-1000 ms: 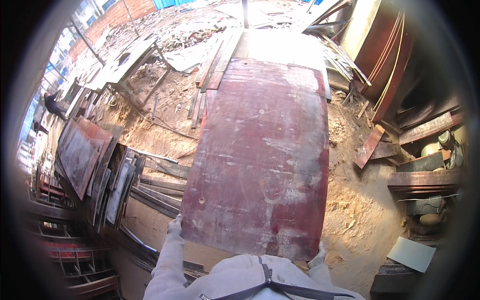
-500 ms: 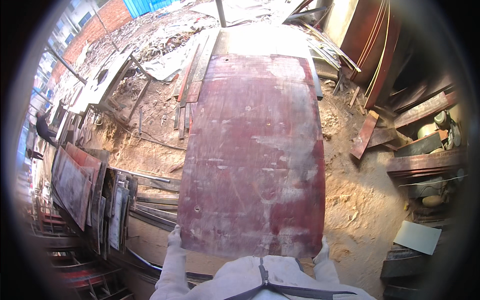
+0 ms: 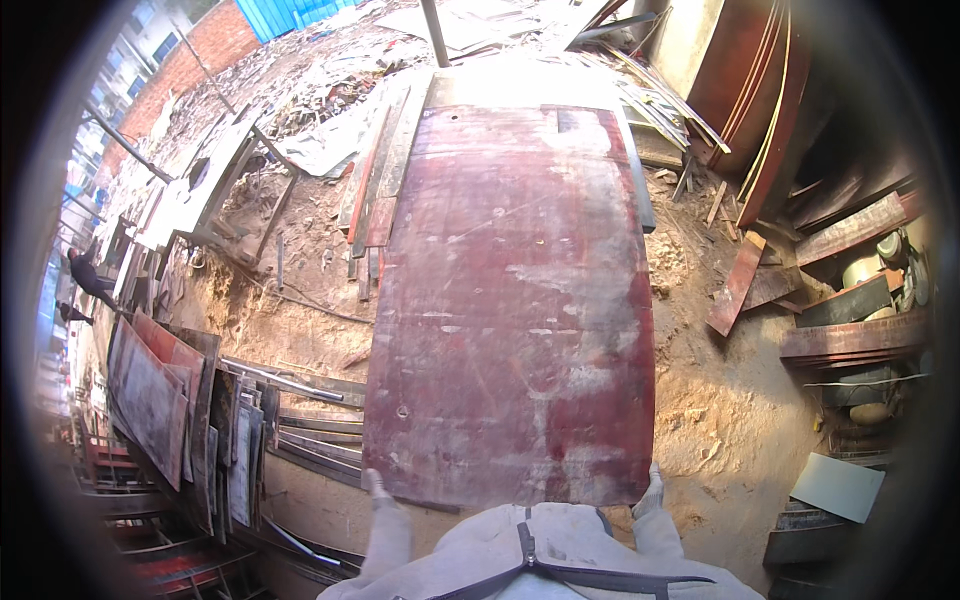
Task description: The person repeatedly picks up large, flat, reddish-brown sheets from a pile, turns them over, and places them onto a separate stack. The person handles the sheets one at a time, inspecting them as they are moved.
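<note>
Sandy, rubble-strewn ground [image 3: 720, 440] of an outdoor building yard fills the frame, with a brick wall [image 3: 190, 60] at the upper left and scrap sheets scattered toward the top. Filling the middle of the picture is a large dark red formwork panel [image 3: 515, 300], worn and streaked with pale patches, held flat and running from the bottom centre away toward the top. Its near edge lies just above the person's grey clothing at the bottom; the left hand [image 3: 377, 488], gloved, grips the near left corner, and the right hand [image 3: 652, 490], also gloved, clasps the near right corner. The far end of the panel reaches a pale board [image 3: 520, 85] at the top centre. Along the panel's left edge, narrow planks [image 3: 378, 190] lie close beside it in the upper half, while lower down a strip of bare dirt separates it from a stack of leaning panels [image 3: 160, 400] and steel bars [image 3: 290, 385] at the lower left. To the right, the panel's edge has open sand beside it, with a loose short red board [image 3: 735, 285] lying on the ground and stacked timber [image 3: 850, 340] crowding the right rim. A pale flat sheet [image 3: 838, 487] lies at the lower right.
</note>
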`<state>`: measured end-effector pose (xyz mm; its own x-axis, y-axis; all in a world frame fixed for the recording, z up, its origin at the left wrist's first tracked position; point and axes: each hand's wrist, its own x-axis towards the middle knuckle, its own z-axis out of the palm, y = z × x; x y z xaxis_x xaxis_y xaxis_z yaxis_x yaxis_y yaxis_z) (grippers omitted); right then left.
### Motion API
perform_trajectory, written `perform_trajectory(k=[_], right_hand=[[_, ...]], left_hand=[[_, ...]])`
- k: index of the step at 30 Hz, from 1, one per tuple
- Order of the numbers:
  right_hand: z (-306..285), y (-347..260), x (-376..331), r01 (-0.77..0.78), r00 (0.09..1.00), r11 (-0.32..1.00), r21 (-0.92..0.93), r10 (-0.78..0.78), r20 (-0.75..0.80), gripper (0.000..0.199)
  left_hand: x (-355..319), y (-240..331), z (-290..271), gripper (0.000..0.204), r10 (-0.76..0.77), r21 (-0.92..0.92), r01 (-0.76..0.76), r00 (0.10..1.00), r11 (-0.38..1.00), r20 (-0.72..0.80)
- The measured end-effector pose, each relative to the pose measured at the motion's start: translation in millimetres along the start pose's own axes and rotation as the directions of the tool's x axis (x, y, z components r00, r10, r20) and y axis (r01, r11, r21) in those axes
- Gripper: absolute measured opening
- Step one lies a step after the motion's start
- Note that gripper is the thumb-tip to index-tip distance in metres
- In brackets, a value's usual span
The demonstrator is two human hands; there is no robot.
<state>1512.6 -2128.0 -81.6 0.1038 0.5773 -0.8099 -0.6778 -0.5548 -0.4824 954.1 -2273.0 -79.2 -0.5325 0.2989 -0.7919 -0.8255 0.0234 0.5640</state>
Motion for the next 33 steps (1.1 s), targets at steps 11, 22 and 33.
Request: perform_trajectory(k=[11,22,33], right_hand=[[84,-52,64,-0.013,1.000,1.000,0.026,0.013,-0.013,0.050],[231,-130,177,0.134,0.990,0.989,-0.062,-0.132,0.044,0.059],[323,-195,291,0.222,0.796,0.521,-0.824,-0.585,-0.155,0.087]], left_hand=[[-23,-50,182,0.063,-0.145,-0.307,0.194,0.974,0.932,0.174],[55,-20,357,0.063,-0.100,-0.267,0.190,0.943,0.945,0.316],[136,-8,502,0.075,-0.053,-0.089,0.070,0.982,0.994,0.183]])
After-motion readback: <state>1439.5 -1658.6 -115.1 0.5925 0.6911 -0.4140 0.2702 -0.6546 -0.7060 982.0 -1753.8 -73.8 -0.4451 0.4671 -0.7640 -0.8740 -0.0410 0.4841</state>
